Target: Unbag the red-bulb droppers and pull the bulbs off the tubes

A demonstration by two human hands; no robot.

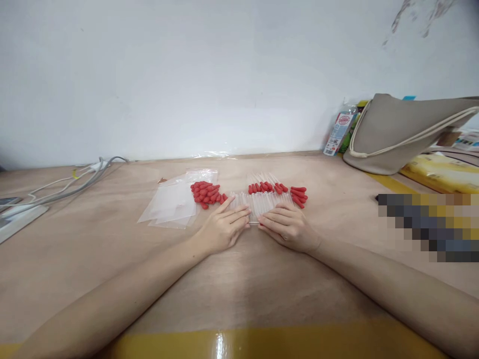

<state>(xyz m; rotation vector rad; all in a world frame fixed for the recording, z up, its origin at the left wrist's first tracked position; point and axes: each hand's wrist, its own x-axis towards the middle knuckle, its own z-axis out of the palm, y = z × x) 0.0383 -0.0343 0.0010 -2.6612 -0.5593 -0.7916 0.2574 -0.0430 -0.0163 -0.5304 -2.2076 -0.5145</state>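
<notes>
A row of clear thin tubes (pixel 262 202) lies side by side on the table between my two hands. My left hand (pixel 226 227) rests at the row's left end, fingers stretched over the tubes. At the right end lies my right hand (pixel 288 225), its fingers flat and close together over the tubes. Neither hand visibly grips anything, and the fingertips' undersides are hidden. Behind the row, several droppers with red rubber bulbs (pixel 261 187) point their clear tips away from me. Loose red bulbs (pixel 205 193) are heaped beside my left hand; more red bulbs (pixel 298 196) lie past my right.
Flat clear plastic bags (pixel 168 202) overlap left of the heap. Cables (pixel 93 172) and a power strip (pixel 24 222) are at the far left. At the back right stand a bottle (pixel 340 129) and a grey bag (pixel 396 132), near a yellow packet (pixel 441 172).
</notes>
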